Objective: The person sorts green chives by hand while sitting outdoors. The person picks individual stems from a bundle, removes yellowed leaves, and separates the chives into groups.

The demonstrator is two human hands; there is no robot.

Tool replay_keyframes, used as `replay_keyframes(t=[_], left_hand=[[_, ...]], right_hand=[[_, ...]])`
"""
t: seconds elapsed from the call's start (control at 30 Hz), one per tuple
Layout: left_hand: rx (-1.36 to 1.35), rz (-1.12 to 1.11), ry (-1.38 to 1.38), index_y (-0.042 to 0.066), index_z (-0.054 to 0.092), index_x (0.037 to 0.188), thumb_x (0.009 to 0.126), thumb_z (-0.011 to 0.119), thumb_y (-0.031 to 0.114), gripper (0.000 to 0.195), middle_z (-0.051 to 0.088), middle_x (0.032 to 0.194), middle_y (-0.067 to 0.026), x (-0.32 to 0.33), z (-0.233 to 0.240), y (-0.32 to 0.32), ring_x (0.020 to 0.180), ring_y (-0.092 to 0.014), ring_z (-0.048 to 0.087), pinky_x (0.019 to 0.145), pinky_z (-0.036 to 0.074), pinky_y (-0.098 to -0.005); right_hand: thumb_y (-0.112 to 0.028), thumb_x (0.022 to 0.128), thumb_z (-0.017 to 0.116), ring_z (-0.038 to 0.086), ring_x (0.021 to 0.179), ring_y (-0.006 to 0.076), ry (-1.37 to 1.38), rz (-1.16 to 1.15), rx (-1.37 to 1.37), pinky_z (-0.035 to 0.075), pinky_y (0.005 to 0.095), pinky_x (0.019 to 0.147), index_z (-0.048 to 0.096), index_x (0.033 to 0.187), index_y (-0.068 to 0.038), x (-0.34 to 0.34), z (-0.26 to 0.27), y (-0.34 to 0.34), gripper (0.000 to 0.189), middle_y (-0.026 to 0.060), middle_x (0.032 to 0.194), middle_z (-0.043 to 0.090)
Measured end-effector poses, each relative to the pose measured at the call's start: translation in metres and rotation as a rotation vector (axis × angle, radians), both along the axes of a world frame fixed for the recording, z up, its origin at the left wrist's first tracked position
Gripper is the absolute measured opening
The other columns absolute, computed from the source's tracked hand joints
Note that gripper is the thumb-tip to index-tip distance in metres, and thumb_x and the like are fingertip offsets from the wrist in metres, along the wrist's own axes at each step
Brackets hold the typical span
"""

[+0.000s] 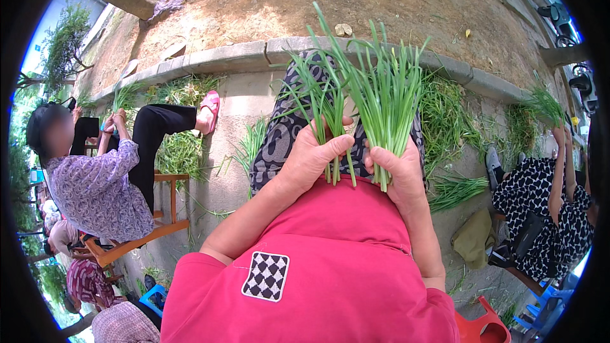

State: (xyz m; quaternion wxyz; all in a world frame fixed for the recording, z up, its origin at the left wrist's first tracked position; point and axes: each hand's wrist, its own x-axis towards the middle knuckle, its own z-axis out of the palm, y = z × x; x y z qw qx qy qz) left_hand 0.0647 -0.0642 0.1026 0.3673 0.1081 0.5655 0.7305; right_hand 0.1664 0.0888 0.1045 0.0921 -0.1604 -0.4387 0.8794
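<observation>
Above my lap, my left hand (317,150) is closed around a small, loose bunch of long green leafy stalks (336,105), possibly garlic chives, with the cut ends poking out below the fingers. A thicker bunch of the same stalks (386,100) stands upright in my right hand (398,164), its pale ends showing under the thumb. The two hands are close together but apart, and the leaves of both bunches overlap at the top. Under them are my patterned trousers (271,138).
Piles of loose green leaves (443,119) lie right of my legs, beside a neat bundle (460,193). More leaves (183,152) lie left. A stone kerb (228,59) runs ahead. People sit on both sides, one on a wooden chair (164,228); a red plastic stool (486,324) is behind right.
</observation>
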Motion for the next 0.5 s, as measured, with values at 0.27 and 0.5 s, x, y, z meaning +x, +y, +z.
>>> replay_keyframes(t=[0.27, 0.5], left_hand=[[0.067, 0.025, 0.083, 0.004, 0.058, 0.112, 0.084, 0.071, 0.012, 0.032, 0.065, 0.100, -0.0021, 0.0036, 0.0053, 0.0040, 0.089, -0.009, 0.059, 0.081, 0.049, -0.0255], [0.026, 0.024, 0.066, 0.003, 0.058, 0.112, 0.083, 0.072, 0.011, 0.033, 0.065, 0.098, -0.0025, 0.0033, 0.0042, 0.0020, 0.088, -0.009, 0.059, 0.079, 0.050, -0.0247]], right_hand=[[0.001, 0.079, 0.065, 0.057, 0.108, 0.0146, 0.088, 0.079, 0.164, 0.044, 0.0301, 0.095, 0.045, 0.127, -0.001, -0.0046, 0.0004, -0.0100, 0.051, 0.0086, 0.124, 0.057], [0.000, 0.080, 0.067, 0.057, 0.105, 0.0138, 0.011, 0.112, 0.227, 0.046, 0.0289, 0.091, 0.043, 0.128, 0.000, -0.0038, -0.0055, -0.0108, 0.054, 0.0078, 0.118, 0.058]])
